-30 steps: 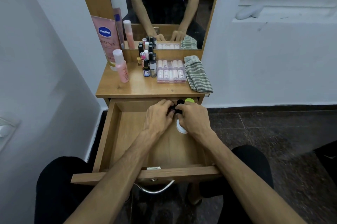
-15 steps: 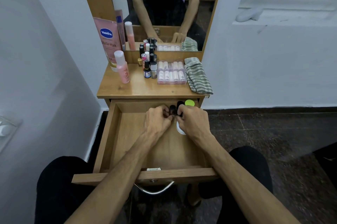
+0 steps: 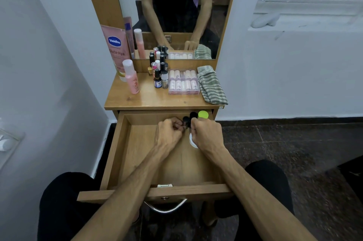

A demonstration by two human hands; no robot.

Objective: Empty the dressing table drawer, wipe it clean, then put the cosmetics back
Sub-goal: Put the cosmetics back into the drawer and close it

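Drawer (image 3: 121,154) is sitting pulled fully out under the dressing table top (image 3: 149,99), and you're working both hands at its back right, beside a green-capped jar (image 3: 203,114) and a white lid (image 3: 192,140). Your left hand (image 3: 169,136) and right hand (image 3: 208,136) are both curling their fingers around small black-capped bottles (image 3: 186,121), though I can't tell how many each is gripping. Up top, a pink bottle (image 3: 132,78), a Vaseline tube (image 3: 115,50), nail polishes (image 3: 160,75), a clear lipstick case (image 3: 183,82) and a striped cloth (image 3: 211,85) are standing near the mirror (image 3: 176,5).
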